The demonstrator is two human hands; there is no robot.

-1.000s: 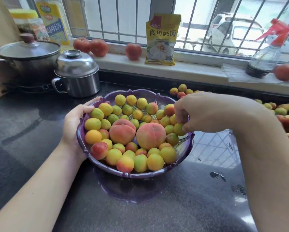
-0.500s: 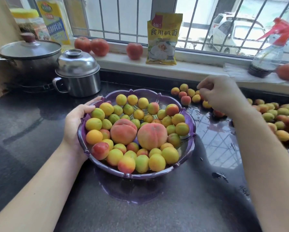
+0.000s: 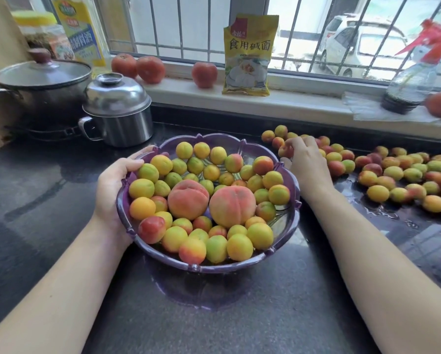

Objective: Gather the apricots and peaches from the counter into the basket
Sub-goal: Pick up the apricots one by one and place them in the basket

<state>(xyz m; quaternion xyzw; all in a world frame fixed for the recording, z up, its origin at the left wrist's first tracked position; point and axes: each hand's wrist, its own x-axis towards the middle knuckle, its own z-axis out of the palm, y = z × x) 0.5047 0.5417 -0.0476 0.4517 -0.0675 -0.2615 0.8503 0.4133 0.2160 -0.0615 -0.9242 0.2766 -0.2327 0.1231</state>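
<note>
A purple plastic basket (image 3: 286,227) stands on the dark counter, full of several yellow-orange apricots (image 3: 239,247) and two big peaches (image 3: 188,199). My left hand (image 3: 113,185) grips the basket's left rim, thumb over the edge. Just right of the basket, my right hand (image 3: 307,159) lies among loose apricots on the counter, its fingers curled round a reddish apricot (image 3: 286,150). Several more loose apricots (image 3: 378,193) spread across the wet counter to the right.
A lidded steel pot (image 3: 117,112) and a larger pan (image 3: 43,83) stand at the back left. The window sill holds tomatoes (image 3: 150,69), a yellow packet (image 3: 247,54) and a spray bottle (image 3: 416,80). The black counter (image 3: 240,315) lies in front of the basket.
My right hand left the basket's right side, crossed to the loose apricots behind it and has come down on a reddish one. The left hand stays on the rim.
</note>
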